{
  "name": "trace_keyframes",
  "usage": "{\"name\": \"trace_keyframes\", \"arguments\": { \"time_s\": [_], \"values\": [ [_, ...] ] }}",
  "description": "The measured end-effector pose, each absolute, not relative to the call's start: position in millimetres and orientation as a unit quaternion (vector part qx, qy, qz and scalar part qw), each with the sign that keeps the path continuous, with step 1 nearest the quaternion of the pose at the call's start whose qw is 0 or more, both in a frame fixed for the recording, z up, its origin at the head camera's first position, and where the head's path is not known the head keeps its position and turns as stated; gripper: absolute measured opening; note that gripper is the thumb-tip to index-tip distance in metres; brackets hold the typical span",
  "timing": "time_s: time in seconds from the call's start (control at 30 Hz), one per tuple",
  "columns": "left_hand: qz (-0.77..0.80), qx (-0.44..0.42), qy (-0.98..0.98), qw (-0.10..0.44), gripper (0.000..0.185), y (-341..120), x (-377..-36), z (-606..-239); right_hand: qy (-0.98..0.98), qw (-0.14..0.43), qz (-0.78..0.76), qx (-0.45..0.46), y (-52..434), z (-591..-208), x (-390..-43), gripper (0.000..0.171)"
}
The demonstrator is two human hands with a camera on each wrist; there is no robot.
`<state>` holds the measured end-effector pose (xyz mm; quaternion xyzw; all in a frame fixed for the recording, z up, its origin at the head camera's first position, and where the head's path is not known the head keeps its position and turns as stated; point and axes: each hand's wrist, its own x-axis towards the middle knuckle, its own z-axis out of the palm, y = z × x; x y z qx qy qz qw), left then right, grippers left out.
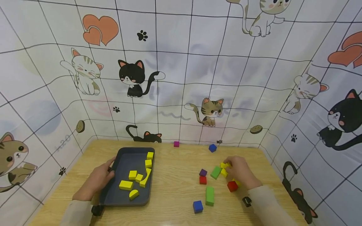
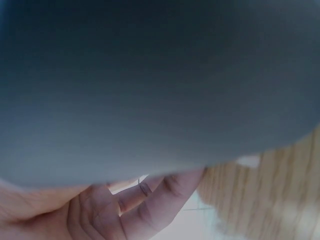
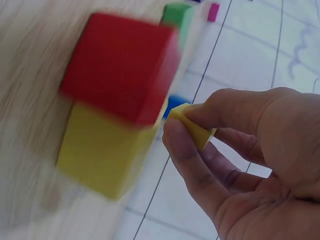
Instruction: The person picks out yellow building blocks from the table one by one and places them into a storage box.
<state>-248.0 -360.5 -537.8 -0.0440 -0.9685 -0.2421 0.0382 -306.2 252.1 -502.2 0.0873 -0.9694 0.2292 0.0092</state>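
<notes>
In the left wrist view a blurred dark tray [image 2: 150, 85] filled most of the picture and hid all but a few fingers of the left hand [image 2: 130, 210]. In the right wrist view the red block [image 3: 120, 67] and the yellow block [image 3: 102, 155] under it were smeared, their edges unclear. The right hand [image 3: 240, 165] was cut off by the frame's edge and covered most of the small yellow piece [image 3: 192, 127] it pinched. From the head view, that hand [image 1: 240, 171] hid parts of the yellow blocks [image 1: 224, 168] beneath it.
</notes>
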Motion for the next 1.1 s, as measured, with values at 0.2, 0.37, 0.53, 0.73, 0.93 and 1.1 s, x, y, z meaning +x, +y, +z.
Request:
{"name": "trace_keyframes", "arguments": {
  "time_s": [0.2, 0.37, 0.53, 0.73, 0.93, 1.1],
  "values": [
    [-0.242, -0.043, -0.969, 0.033, 0.069, -361.1, -247.5, -536.6, -0.966, 0.039, 0.218, 0.136, 222.9, -493.3, -294.9, 0.024],
    [-0.241, -0.043, -0.969, 0.031, 0.069, -361.2, -248.0, -536.0, -0.963, 0.037, 0.216, 0.159, 193.5, -491.2, -286.3, 0.025],
    [-0.237, -0.046, -0.97, 0.036, 0.069, -360.9, -248.3, -535.6, -0.955, 0.02, 0.234, 0.181, 160.9, -493.9, -278.9, 0.025],
    [-0.235, -0.052, -0.97, 0.045, 0.069, -360.4, -248.9, -534.6, -0.932, 0.029, 0.245, 0.264, 122.1, -492.6, -270.0, 0.026],
    [-0.235, -0.053, -0.97, 0.038, 0.069, -361.4, -247.8, -535.9, -0.907, 0.037, 0.258, 0.331, 82.6, -489.5, -258.2, 0.026],
    [-0.236, -0.056, -0.969, 0.042, 0.068, -360.7, -247.3, -536.3, -0.901, 0.014, 0.26, 0.346, 46.9, -480.3, -247.6, 0.027]
  ]
}}
